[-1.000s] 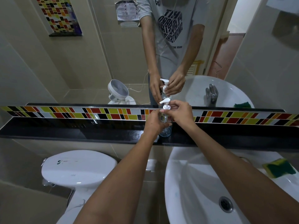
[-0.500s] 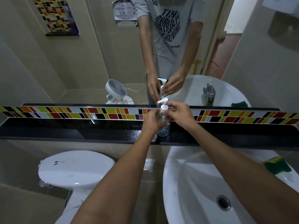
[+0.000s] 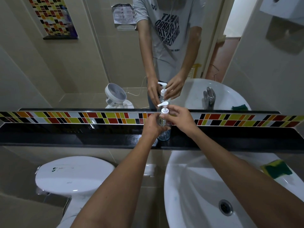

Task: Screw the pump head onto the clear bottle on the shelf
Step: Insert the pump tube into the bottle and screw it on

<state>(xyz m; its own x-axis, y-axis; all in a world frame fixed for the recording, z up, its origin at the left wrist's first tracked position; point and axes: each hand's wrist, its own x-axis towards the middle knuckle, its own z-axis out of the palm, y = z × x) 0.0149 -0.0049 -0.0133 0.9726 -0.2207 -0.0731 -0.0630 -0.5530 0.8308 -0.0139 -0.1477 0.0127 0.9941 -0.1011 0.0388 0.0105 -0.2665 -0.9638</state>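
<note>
Beneath both grips, the black shelf [image 3: 82, 137] carried the clear bottle [image 3: 164, 134], steadied upright by the left hand [image 3: 152, 125]; above that grip, the pump head [image 3: 164, 111] was pinched by the right hand [image 3: 180, 118], presumably for twisting.
</note>
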